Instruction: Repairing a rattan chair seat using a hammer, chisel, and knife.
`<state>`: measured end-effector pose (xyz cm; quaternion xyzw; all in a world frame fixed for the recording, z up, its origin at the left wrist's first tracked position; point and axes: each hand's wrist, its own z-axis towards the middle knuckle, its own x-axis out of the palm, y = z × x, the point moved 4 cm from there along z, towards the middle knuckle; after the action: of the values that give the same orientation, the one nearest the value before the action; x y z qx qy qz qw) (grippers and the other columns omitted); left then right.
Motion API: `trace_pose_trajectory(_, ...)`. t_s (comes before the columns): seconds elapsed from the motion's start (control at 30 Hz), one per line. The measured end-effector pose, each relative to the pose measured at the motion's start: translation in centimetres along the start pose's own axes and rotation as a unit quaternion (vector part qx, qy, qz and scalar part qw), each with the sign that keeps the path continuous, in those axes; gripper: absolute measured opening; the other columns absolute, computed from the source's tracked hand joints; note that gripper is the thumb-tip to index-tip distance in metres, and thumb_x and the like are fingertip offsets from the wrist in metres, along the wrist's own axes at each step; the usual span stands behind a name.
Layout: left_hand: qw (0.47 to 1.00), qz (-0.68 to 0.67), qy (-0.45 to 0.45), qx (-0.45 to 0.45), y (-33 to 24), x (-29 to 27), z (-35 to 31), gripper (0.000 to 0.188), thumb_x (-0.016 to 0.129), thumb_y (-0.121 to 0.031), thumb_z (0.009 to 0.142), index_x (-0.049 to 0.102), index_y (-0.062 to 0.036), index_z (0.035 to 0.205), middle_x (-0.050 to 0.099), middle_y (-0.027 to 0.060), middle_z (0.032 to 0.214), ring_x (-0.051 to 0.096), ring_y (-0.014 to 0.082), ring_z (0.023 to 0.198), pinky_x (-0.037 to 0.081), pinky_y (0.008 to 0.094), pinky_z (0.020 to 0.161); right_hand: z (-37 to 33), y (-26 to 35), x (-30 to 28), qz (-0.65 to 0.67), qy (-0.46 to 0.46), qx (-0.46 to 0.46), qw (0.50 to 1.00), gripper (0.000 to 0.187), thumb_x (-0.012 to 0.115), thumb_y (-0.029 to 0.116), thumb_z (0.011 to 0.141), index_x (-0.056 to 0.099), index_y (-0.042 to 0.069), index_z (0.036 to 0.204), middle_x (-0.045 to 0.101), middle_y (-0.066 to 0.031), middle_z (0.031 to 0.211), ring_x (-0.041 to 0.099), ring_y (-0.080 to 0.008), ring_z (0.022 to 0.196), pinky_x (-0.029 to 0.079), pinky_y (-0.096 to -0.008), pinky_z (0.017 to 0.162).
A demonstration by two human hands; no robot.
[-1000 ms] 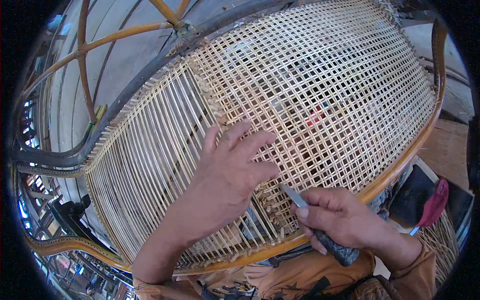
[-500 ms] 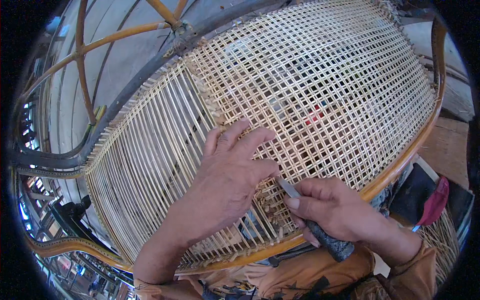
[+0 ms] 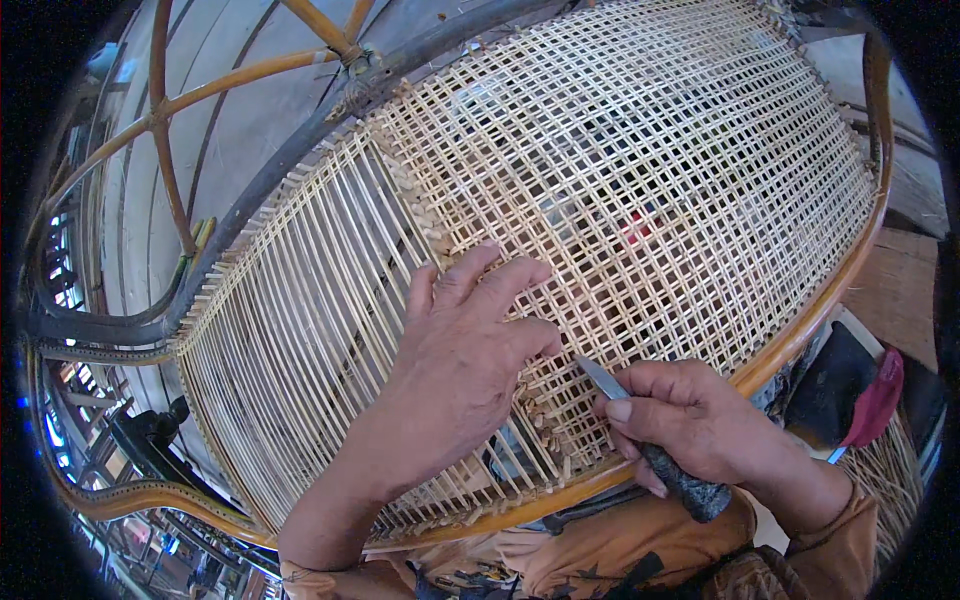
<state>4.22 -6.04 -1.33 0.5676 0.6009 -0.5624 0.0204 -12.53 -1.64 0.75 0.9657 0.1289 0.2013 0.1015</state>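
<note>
My right hand (image 3: 690, 415) is closed round the dark, rough handle of a knife (image 3: 690, 492). Its short grey blade points up and left, the tip just above the woven cane. My left hand (image 3: 462, 335) lies back up on the panel with fingers bent and spread, at the border between two parts. To its right is a close open-hole cane weave (image 3: 690, 200); to its left run parallel cane strands (image 3: 300, 270) without cross strands. The undersides of my left fingertips are hidden. Short cane ends stick up along the border strip (image 3: 405, 185).
A curved, polished wooden frame (image 3: 800, 345) edges the panel. A dark rail (image 3: 250, 200) and brown rattan poles (image 3: 160, 120) stand at the upper left. At right lie a maroon cloth (image 3: 876, 400), a brown board (image 3: 890, 300) and a bundle of loose strands (image 3: 880, 500).
The knife and my right hand have shifted slightly right, so the blade tip has drawn away from my left hand. My left hand stays almost in place.
</note>
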Motion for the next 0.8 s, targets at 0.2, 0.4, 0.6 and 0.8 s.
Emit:
trace_pose_trajectory(0.2, 0.999, -0.033, -0.031, 0.019, 0.7, 0.3, -0.2, 0.023, 0.056, 0.002, 0.073, 0.063, -0.0125, 0.088, 0.047, 0.0072, 0.128, 0.034, 0.0346, 0.127, 0.026, 0.045, 0.105, -0.2, 0.4, 0.6, -0.039, 0.002, 0.004, 0.999, 0.019, 0.049, 0.017, 0.095, 0.054, -0.001, 0.096, 0.052, -0.0012, 0.07, 0.051, -0.0084, 0.05, 0.042, -0.0214, 0.046)
trace_pose_trajectory(0.4, 0.995, -0.043, -0.042, 0.082, 1.9, 0.1, -0.7, 0.025, 0.058, 0.004, 0.069, 0.062, -0.0118, 0.088, 0.052, 0.0071, 0.124, 0.039, 0.0345, 0.125, 0.033, 0.0436, 0.102, -0.1, -0.3, 1.9, -0.06, 0.016, -0.024, 0.998, 0.019, 0.048, 0.017, 0.095, 0.052, 0.0, 0.087, 0.05, 0.0004, 0.067, 0.05, -0.007, 0.053, 0.041, -0.0213, 0.048)
trace_pose_trajectory(0.6, 0.992, -0.047, -0.05, 0.107, 2.4, 0.2, -0.9, 0.021, 0.06, 0.0, 0.071, 0.063, -0.0128, 0.088, 0.054, 0.0072, 0.121, 0.04, 0.0339, 0.124, 0.033, 0.0454, 0.101, 0.9, -1.1, 2.8, -0.06, 0.018, -0.012, 0.998, 0.016, 0.047, 0.016, 0.095, 0.051, 0.001, 0.09, 0.049, 0.001, 0.066, 0.048, -0.0065, 0.051, 0.041, -0.0212, 0.047)
trace_pose_trajectory(0.8, 0.994, -0.023, -0.037, 0.1, 1.1, -0.1, -1.1, 0.02, 0.059, -0.002, 0.073, 0.064, -0.0111, 0.089, 0.051, 0.0074, 0.125, 0.038, 0.0349, 0.125, 0.031, 0.047, 0.101, 0.7, -0.8, 3.0, -0.105, -0.003, -0.041, 0.994, 0.015, 0.049, 0.015, 0.095, 0.051, 0.001, 0.099, 0.051, 0.0, 0.066, 0.049, -0.0066, 0.051, 0.041, -0.0213, 0.046)
